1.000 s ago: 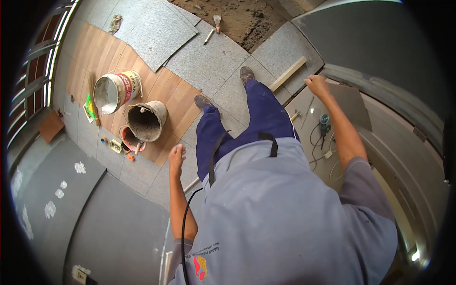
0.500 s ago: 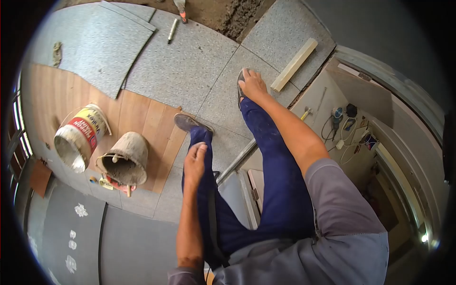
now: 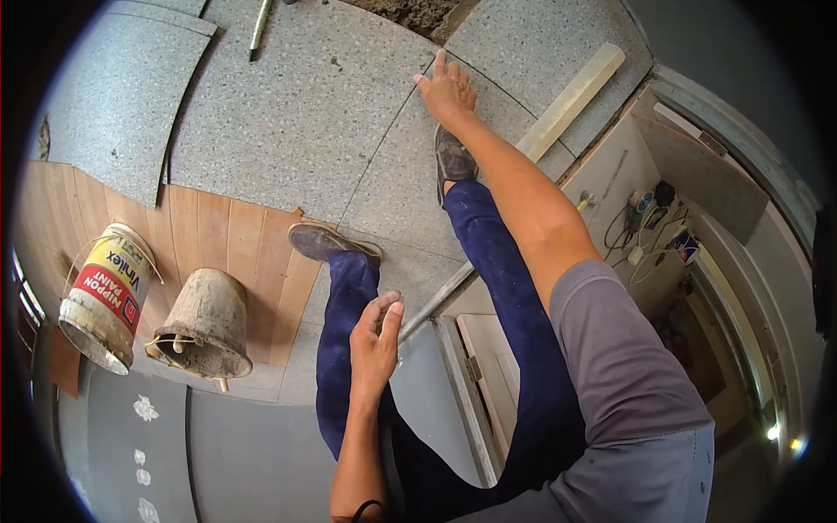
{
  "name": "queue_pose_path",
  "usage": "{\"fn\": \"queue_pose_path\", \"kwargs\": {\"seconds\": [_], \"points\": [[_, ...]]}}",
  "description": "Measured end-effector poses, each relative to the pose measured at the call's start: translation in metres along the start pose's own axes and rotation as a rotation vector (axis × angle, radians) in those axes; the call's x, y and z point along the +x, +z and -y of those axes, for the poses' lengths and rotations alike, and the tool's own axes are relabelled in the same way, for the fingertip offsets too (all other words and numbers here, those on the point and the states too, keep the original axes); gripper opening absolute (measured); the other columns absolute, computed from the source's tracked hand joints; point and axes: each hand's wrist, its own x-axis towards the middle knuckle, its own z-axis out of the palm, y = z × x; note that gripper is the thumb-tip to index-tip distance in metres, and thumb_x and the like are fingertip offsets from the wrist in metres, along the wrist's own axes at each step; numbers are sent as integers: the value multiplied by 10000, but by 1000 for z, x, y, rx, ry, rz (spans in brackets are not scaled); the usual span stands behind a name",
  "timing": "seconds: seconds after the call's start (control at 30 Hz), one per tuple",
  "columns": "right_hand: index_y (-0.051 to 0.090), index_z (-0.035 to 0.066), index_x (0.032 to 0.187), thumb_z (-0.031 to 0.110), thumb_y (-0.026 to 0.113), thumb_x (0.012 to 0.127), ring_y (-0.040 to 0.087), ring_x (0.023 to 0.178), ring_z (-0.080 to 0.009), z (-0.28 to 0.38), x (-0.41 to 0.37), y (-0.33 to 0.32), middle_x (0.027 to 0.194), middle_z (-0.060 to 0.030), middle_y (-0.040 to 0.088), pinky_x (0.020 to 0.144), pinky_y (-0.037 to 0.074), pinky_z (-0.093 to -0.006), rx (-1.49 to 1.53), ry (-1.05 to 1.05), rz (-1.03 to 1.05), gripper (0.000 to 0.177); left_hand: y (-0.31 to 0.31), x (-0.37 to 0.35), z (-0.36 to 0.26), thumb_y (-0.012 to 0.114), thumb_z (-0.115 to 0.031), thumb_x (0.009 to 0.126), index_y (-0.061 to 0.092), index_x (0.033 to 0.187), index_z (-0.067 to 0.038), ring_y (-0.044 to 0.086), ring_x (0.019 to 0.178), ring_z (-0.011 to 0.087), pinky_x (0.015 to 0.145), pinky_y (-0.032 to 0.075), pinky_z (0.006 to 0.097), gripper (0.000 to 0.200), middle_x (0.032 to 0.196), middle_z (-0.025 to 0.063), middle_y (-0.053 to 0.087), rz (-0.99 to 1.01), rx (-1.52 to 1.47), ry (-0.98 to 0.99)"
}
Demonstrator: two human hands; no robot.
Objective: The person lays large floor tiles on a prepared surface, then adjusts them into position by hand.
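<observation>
My right hand (image 3: 450, 91) reaches out over the speckled grey tiles (image 3: 288, 113), just beyond the toe of my right shoe (image 3: 454, 159). Its fingers are spread and hold nothing. Near my left knee is my left hand (image 3: 375, 344), its fingers loosely curled and apart, with nothing in it. To the right of my right hand a pale rectangular bar (image 3: 571, 102) lies diagonally on the tiles. My left shoe (image 3: 330, 241) rests by the edge of the wood-look floor (image 3: 200, 228).
At the left are a Nippon Paint bucket (image 3: 109, 292) and a dirty bucket (image 3: 205, 321), both tilted. A marker-like stick (image 3: 260, 28) lies at the top. Cables and a power tool (image 3: 641, 205) sit right. Loose sheets (image 3: 131, 96) overlap the floor at the upper left.
My right hand has moved forward, off my right shoe, and its fingers have spread. My left hand has shifted slightly right and turned, its fingers raised. The view has shifted forward and tilted.
</observation>
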Motion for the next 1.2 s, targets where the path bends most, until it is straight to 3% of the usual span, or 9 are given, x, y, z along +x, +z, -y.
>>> {"fn": "queue_pose_path", "kwargs": {"seconds": [0.53, 0.63, 0.73, 0.77, 0.87, 0.97, 1.07, 1.2], "points": [[150, 92, 1534, 437, 467, 977, 454, 1236, -370, 3, 9, 13, 1458, -187, 353, 974, 448, -467, 63, 29, -78, 727, -2, 4, 5, 582, -260, 965, 622, 1179, 18, 604, 1040, 192, 914, 456, 305, 353, 1112, 129, 665, 17, -57, 5], [243, 76, 1508, 447, 500, 954, 505, 1186, -361, -1, 6, 25, 1345, -185, 464, 942, 463, -458, 3, -60, -250, 715, -5, 0, -4, 581, -260, 965, 619, 1179, 25, 618, 1029, 201, 911, 464, 312, 358, 1106, 138, 669, 15, -18, -4], [348, 62, 1456, 418, 524, 944, 527, 1149, -366, 8, -26, 39, 1278, -172, 519, 904, 479, -465, -104, -339, -205, 648, -9, -4, 0, 583, -257, 962, 613, 1182, 32, 632, 1009, 204, 900, 475, 310, 365, 1108, 153, 669, 23, -67, -50], [493, 43, 1340, 387, 532, 943, 550, 1101, -370, 10, -42, 50, 1219, -169, 549, 873, 489, -461, -137, -501, -254, 527, -8, -7, 10, 584, -256, 961, 611, 1183, 35, 634, 1006, 204, 898, 476, 307, 367, 1106, 159, 669, 1, -82, -36], [629, 35, 1130, 368, 604, 887, 598, 1057, -361, 23, -96, 94, 1128, -159, 619, 865, 497, -466, -89, -607, 27, 413, -4, -10, 34, 588, -252, 958, 604, 1186, 45, 641, 999, 206, 896, 478, 298, 375, 1102, 173, 668, -36, -135, -18], [698, 43, 1008, 426, 620, 874, 632, 1027, -350, 48, -140, 135, 1079, -183, 665, 853, 509, -444, -33, -381, 478, 413, -5, -15, 35, 587, -238, 957, 596, 1182, 59, 644, 1002, 213, 899, 477, 299, 373, 1107, 185, 665, -13, -215, -58], [710, 40, 994, 496, 626, 862, 643, 1033, -342, 75, -167, 171, 1068, -198, 680, 860, 509, -428, -96, -269, 629, 482, -17, -15, 31, 568, -297, 972, 616, 1176, 40, 607, 1012, 172, 902, 463, 297, 397, 1114, 126, 664, -42, -256, -42], [723, 27, 944, 525, 608, 869, 667, 977, -333, 105, -187, 201, 1012, -181, 698, 810, 525, -420, -148, -222, 598, 517, -31, -17, 35, 565, -233, 980, 611, 1180, 33, 606, 1034, 165, 914, 464, 290, 336, 1138, 129, 653, -45, -307, 13]]}}
